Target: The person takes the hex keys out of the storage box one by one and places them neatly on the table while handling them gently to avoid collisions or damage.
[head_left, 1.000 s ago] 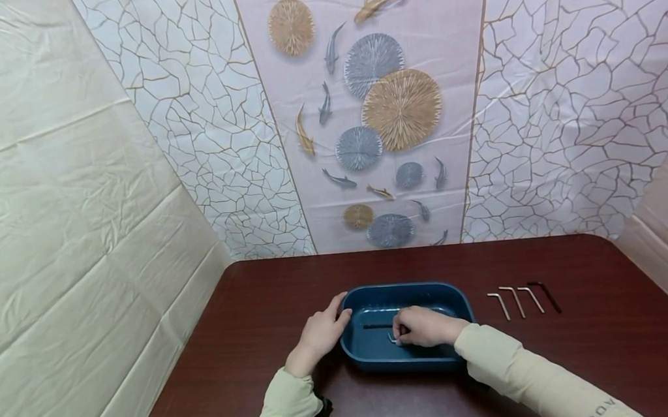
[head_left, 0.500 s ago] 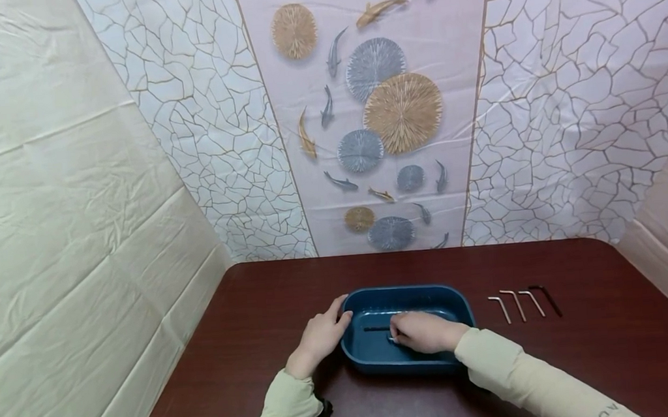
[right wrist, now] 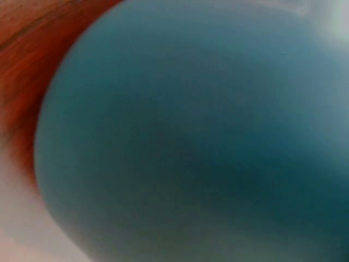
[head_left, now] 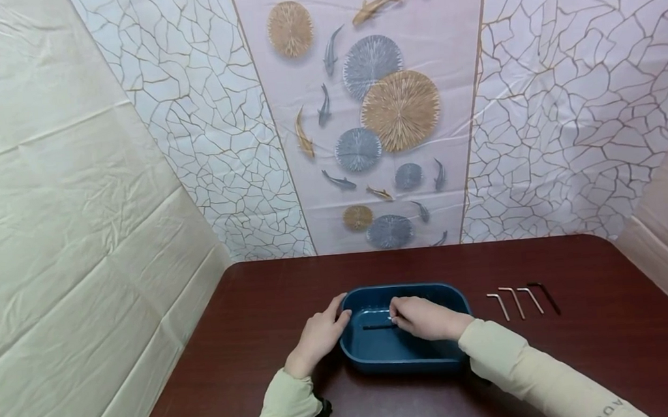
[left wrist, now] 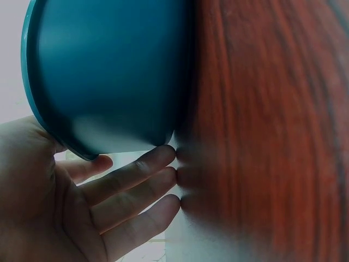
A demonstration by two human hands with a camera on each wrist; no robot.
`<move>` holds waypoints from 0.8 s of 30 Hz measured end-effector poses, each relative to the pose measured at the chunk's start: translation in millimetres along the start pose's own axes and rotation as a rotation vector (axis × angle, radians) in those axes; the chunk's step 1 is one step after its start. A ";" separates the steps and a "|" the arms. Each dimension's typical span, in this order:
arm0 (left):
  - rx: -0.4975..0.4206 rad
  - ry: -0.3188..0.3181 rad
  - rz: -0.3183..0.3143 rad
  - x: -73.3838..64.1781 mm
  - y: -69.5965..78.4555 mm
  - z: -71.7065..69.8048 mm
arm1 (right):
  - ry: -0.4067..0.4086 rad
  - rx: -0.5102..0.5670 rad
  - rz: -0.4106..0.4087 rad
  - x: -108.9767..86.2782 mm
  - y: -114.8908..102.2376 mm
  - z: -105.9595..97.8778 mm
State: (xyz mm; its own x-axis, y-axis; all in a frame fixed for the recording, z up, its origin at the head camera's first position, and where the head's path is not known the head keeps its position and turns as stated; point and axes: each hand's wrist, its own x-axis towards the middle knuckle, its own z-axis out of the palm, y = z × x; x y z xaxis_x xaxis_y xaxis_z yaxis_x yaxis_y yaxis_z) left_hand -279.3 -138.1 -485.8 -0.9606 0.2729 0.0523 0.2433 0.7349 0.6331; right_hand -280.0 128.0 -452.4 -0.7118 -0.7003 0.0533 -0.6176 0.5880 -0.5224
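A blue rectangular tub (head_left: 393, 365) stands on the table. My left hand (head_left: 316, 338) holds its left end, the thumb at the rim; in the left wrist view the other fingers (left wrist: 136, 224) reach down outside the wall to the tabletop. Inside the tub, my right hand (head_left: 425, 318) pinches a small silver hex key (head_left: 390, 318), most of it hidden by the fingers. A black hex key (head_left: 373, 327) lies on the tub floor just beside those fingertips, its right part covered by the hand. Only the blurred blue tub wall (right wrist: 163, 136) fills the right wrist view.
To the right of the tub, several L-shaped hex keys lie in a row on the dark red table (head_left: 281, 284): silver ones (head_left: 499, 307) and a black one (head_left: 548, 299) at the right end. Patterned cloth (head_left: 333, 202) hangs behind the table.
My right hand has moved toward the tub's far side, carrying the silver hex key from the near side of the black one to beside it. The left hand has stayed at the rim.
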 end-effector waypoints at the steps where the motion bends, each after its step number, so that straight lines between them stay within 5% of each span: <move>1: 0.002 0.002 0.000 0.1 0.2 0.1 | 0.006 0.003 -0.001 0.2 -0.1 -0.9; 17: 0.021 -0.012 -0.005 1.1 -0.5 0.6 | 0.124 0.002 0.036 -11.0 5.0 -27.3; 24: 0.045 -0.013 -0.004 2.0 0.3 0.4 | 0.162 -0.003 0.141 -27.0 14.7 -49.3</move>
State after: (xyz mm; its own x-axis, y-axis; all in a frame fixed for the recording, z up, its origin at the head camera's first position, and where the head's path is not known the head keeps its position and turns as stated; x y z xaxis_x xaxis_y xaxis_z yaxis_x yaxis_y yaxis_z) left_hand -281.1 -137.1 -485.8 -0.9599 0.2775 0.0392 0.2451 0.7635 0.5975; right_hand -286.4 175.6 -419.6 -0.8356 -0.5369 0.1159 -0.5087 0.6769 -0.5321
